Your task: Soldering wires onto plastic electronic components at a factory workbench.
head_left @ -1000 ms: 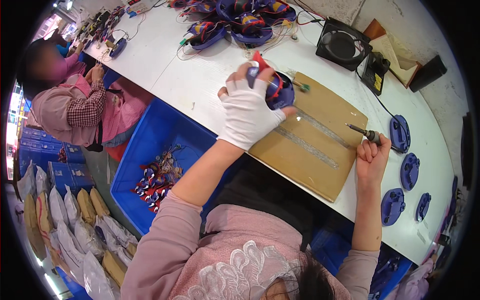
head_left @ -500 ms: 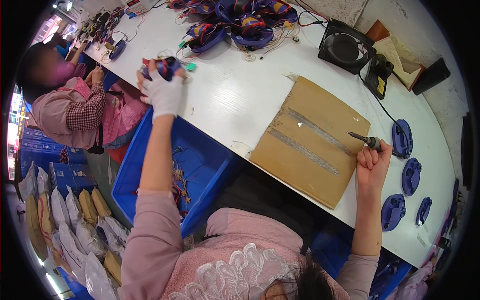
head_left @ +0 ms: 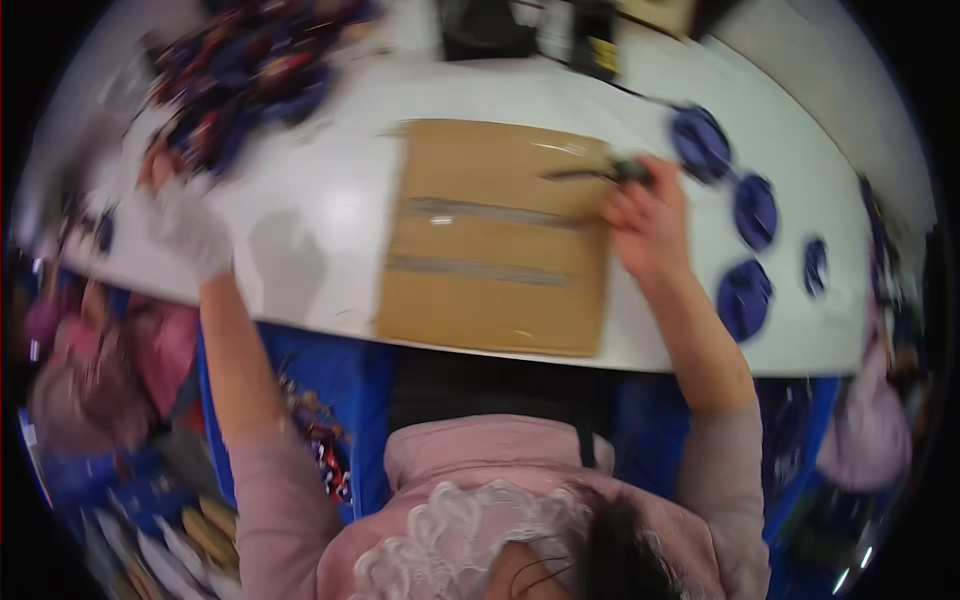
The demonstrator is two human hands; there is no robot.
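My right hand (head_left: 648, 220) is closed round the handle of a soldering iron (head_left: 628, 172), whose dark tip points left over a flat brown cardboard sheet (head_left: 490, 315) with two grey strips. My left hand (head_left: 188, 225), in a white fingerless glove, reaches to the near edge of a heaped pile of purple housings (head_left: 265, 70) with red parts and wires. Motion smears its fingers, and I cannot make out whether a housing is in them. Right of the cardboard lie several purple housings (head_left: 745, 300), the nearest ones beside my right forearm.
At the back stand a black fan (head_left: 488, 30) and a black holder (head_left: 595, 40), with a cable running right across the white table (head_left: 330, 200). Below the front edge, a blue bin (head_left: 365, 400) holds loose wired parts. Another person (head_left: 95, 370) sits at the left.
The view has swung round, so the cardboard now appears square in front. My left hand, earlier on a purple housing near the front left edge, is at the pile. My right hand keeps the soldering iron.
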